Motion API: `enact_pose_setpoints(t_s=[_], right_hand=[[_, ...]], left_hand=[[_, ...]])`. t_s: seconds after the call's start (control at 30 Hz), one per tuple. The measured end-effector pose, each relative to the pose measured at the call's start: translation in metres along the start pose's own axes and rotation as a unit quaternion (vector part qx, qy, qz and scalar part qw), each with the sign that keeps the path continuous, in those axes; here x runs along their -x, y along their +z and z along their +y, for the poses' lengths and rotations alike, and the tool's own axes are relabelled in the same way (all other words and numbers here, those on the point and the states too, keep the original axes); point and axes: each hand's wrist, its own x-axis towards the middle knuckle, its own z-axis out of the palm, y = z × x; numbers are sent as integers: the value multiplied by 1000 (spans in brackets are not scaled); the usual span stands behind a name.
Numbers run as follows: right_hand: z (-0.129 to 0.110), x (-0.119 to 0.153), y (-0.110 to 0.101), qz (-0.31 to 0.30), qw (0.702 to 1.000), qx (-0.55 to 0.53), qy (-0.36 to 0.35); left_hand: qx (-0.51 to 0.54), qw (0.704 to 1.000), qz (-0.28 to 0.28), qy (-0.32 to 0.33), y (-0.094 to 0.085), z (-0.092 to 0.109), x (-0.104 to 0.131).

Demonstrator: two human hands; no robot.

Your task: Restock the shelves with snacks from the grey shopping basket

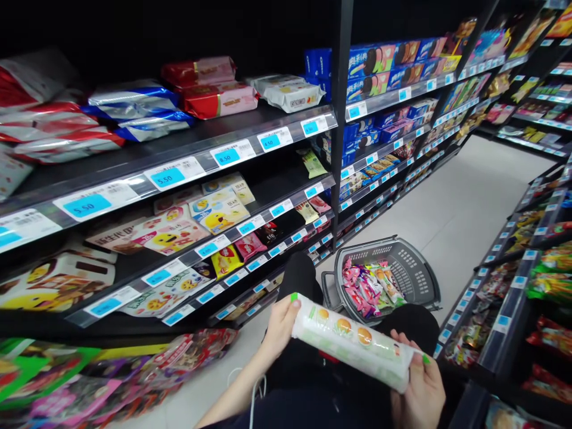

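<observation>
Both hands (283,322) (419,381) grip the long white pack (353,342) by its ends; squeezing hard might crush what's inside.

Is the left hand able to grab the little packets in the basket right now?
Probably not straight away: the left hand grips one end of the long white packet. If it let go, the small packets look close and the basket is open on top.

"What sort of place am I looking into?"

"A shop, I'd say: I see shelves (196,140) of packaged snacks (218,98) along an aisle (429,196)."

"Anything firmer?"

"Yes, price tags (167,177) line the shelf edges, and a shopping basket (424,277) sits on the floor."
</observation>
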Motion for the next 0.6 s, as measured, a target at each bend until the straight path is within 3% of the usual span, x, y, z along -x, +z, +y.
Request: enact_pose_setpoints(t_s=[0.1, 0.2, 0.27, 0.37, 0.43, 0.5, 0.6], right_hand=[[-5, -2, 1, -8, 1000, -16, -14], [-14, -7, 0, -112, 990, -29, 79], [-21, -12, -7, -231, 954, -13, 192], [-24, -24, -27, -375, 864, 81, 325], [-21, -33, -38, -432, 818, 149, 348], [-14, -42, -41, -457, 799, 178, 347], [3, -58, -29, -423, 833, 208, 290]], left_hand=[[-40, 994, -3, 103, -5, 7, -9], [-31, 979, 37, 197, -10, 12, -15], [-34, 966, 26, 257, -15, 12, -18], [-73, 942, -62, 323, -22, 6, -21], [-101, 929, -119, 336, -24, -2, -24], [-123, 929, -142, 318, -23, -12, -28], [-162, 954, -120, 224, -20, -43, -43]])
